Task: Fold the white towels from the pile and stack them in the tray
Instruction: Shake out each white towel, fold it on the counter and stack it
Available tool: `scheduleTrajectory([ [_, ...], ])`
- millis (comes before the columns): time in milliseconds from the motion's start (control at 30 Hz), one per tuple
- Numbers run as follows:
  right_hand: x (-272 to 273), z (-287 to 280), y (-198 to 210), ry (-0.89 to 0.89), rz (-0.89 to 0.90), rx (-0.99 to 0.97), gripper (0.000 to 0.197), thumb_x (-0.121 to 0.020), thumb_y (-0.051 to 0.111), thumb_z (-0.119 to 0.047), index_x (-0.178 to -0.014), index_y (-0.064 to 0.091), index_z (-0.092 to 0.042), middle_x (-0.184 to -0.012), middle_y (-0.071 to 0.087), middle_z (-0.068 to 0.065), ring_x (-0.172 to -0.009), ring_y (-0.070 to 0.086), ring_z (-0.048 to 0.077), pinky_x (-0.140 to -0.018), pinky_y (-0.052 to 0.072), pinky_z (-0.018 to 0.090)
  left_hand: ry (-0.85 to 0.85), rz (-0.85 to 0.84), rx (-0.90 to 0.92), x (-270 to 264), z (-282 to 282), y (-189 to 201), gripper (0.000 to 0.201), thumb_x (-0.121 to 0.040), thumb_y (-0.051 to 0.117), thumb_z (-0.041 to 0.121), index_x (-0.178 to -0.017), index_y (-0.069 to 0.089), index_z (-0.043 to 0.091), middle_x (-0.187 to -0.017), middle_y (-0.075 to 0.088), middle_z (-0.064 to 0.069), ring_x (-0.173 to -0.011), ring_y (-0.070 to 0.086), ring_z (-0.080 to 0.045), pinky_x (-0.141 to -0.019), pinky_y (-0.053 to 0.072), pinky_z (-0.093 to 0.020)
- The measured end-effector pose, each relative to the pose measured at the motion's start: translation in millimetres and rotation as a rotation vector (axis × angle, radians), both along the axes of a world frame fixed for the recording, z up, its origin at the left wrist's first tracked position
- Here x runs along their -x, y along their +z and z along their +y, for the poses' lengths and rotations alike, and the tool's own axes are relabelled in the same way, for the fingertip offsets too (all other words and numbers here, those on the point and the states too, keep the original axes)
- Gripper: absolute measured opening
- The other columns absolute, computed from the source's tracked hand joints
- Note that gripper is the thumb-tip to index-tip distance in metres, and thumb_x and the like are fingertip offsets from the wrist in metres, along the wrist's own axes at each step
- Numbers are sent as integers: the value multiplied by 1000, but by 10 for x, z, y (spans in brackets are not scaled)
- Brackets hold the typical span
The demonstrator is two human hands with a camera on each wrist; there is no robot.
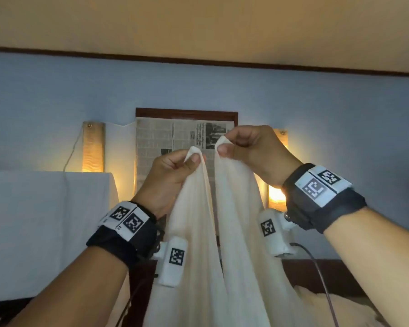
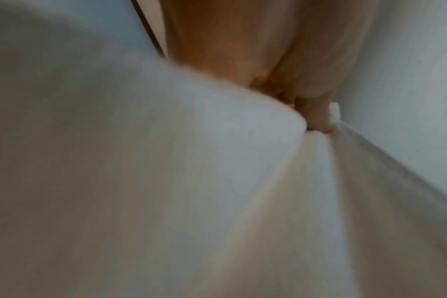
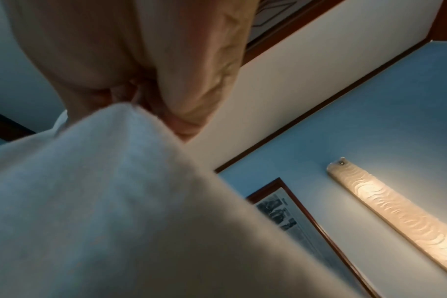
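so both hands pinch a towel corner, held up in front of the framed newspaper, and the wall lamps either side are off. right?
Not quite: the wall lamps are lit, glowing warm in the head view; the right wrist view shows one shining too. The rest holds: the left hand and right hand each pinch a corner of the white towel, raised before the framed newspaper.

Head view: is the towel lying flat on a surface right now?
No. The towel hangs in the air, its top pinched by the left hand and the right hand.
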State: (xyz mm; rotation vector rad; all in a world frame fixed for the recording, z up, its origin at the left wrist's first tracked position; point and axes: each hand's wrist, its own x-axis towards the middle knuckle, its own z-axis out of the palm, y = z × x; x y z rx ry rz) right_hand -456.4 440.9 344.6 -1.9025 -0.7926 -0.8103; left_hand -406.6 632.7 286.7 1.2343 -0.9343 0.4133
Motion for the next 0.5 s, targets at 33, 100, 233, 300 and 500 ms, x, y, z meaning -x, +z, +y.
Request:
scheduleTrajectory([
  [33, 17, 13, 40, 7, 3, 5, 11, -86, 74, -12, -94, 74, -5, -96, 75, 10, -91, 71, 28, -89, 57, 47, -18, 0, 29, 10, -25, 34, 22, -85, 61, 25, -94, 70, 8, -76, 69, 2, -72, 62, -11, -69, 53, -25],
  [100, 44, 43, 102, 17, -5, 29, 12, -87, 73, -14, -95, 75, -5, -99, 74, 14, -93, 70, 31, -90, 57, 48, -68, 9, 63, 17, -63, 102, 21, -86, 61, 24, -95, 70, 7, -83, 71, -3, -76, 65, -15, -72, 55, -28],
  [233, 83, 49, 172, 62, -7, 32, 8, -86, 73, -11, -90, 74, -5, -90, 74, 12, -79, 66, 18, -82, 55, 38, -140, -4, 91, 55, -177, 201, 24, -86, 62, 22, -102, 69, 4, -93, 73, -8, -84, 67, -18, -77, 56, -31],
  [300, 103, 18, 209, 77, 13, 23, 6, -84, 74, -12, -88, 75, -7, -87, 73, 9, -78, 65, 16, -82, 55, 38, -156, -18, 112, 66, -234, 239, 25, -85, 62, 21, -102, 69, 4, -92, 74, -7, -84, 67, -17, -78, 56, -30],
  [500, 110, -43, 188, 124, 58, 2, 5, -83, 75, -14, -88, 76, -13, -91, 73, 13, -82, 66, 20, -84, 55, 42, -152, -7, 128, 29, -338, 293, 23, -83, 65, 23, -98, 70, 7, -89, 74, -6, -81, 67, -18, -76, 55, -33],
])
